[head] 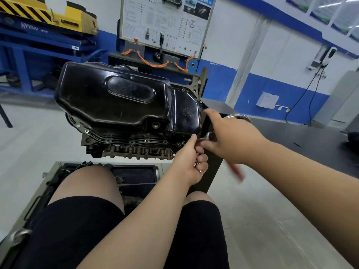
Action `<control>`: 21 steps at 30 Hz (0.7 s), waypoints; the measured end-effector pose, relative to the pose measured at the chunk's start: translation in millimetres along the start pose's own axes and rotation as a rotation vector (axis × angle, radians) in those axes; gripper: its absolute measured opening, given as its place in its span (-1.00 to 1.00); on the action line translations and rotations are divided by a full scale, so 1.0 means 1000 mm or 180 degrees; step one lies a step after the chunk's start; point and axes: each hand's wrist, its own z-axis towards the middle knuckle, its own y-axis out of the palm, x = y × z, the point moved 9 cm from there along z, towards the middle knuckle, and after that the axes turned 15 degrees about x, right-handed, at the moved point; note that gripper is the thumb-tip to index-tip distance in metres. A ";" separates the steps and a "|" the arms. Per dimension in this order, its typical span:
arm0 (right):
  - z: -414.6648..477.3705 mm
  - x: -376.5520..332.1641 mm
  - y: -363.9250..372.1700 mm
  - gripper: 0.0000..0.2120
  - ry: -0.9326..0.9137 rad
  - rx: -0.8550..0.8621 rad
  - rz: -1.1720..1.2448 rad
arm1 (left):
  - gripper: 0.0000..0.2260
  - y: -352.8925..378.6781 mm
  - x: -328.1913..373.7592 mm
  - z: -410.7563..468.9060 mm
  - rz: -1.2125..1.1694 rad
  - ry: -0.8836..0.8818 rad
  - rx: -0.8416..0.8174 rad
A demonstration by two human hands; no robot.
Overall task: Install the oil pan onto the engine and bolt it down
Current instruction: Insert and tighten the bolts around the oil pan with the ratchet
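The glossy black oil pan (116,98) sits on the upturned engine (134,150), which hangs on a stand. Bolt holes line the pan's near flange (132,141). My left hand (191,162) is at the flange's right end. Its fingers curl round small silver bolts and its thumb points up at the pan's corner. My right hand (231,136) reaches in over the same corner, palm down, and grips a tool. The tool's metal head (210,135) shows under the fingers. Its blurred red handle (235,169) sticks out below the wrist.
A black table (303,136) with a metal bowl (238,116) stands to the right. The stand's grey base tray (48,183) lies under the engine, between my knees. A wiring display board (165,26) stands behind, and a blue bench (38,47) is at the far left.
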 end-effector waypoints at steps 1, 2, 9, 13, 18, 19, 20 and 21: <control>-0.004 0.007 0.009 -0.37 0.0432 -0.0190 0.0259 | -0.75 0.000 0.000 0.001 0.0045 0.0040 -0.0013; -0.009 0.012 0.017 -0.41 0.0770 -0.0337 0.0473 | -0.76 -0.001 0.000 0.002 0.0079 0.0061 -0.0015; -0.005 -0.024 0.001 -0.34 -0.1153 0.0304 -0.0843 | -0.75 0.000 -0.007 -0.002 -0.0228 -0.0269 0.0036; 0.002 0.001 -0.001 -0.33 -0.0213 0.0039 -0.0121 | -0.76 0.004 -0.006 -0.002 -0.0184 -0.0142 -0.0045; -0.011 0.011 0.021 -0.40 0.0632 -0.0456 0.0461 | -0.73 0.010 -0.010 -0.003 -0.0409 -0.0274 -0.0322; -0.008 0.003 0.016 -0.36 0.0191 -0.0303 0.0157 | -0.74 0.011 -0.010 -0.004 -0.0463 -0.0315 -0.0324; -0.006 -0.008 0.009 -0.36 -0.0417 -0.0069 -0.0244 | -0.76 0.010 -0.009 -0.005 -0.0457 -0.0314 -0.0273; -0.007 -0.020 0.004 -0.37 -0.1006 0.0146 -0.0577 | -0.76 0.009 -0.009 -0.004 -0.0407 -0.0288 -0.0184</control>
